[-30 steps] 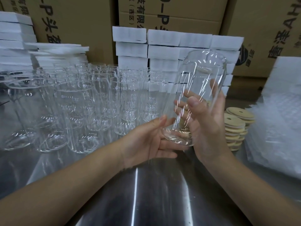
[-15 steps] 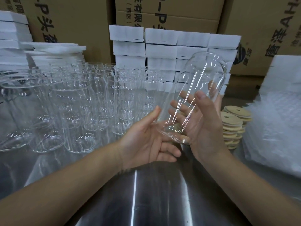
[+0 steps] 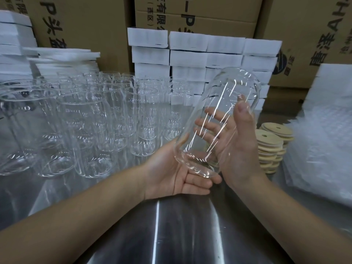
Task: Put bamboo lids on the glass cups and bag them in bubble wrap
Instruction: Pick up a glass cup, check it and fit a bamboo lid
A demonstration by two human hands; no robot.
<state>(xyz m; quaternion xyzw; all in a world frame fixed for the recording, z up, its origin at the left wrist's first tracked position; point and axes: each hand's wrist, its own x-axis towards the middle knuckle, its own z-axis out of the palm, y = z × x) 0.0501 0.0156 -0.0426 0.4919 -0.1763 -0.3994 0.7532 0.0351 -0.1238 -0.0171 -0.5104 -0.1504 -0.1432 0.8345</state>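
Off to your left there's a crowd of empty glass cups standing on the steel table. Your left hand is palm up with loose, mostly straight fingers, cradling the base of the glass cup you've got tilted up over the table, no lid on it. Your right hand grips it, thumb on the near side, fingers spread behind. Just right of that sit the stacked bamboo lids, then the bubble wrap.
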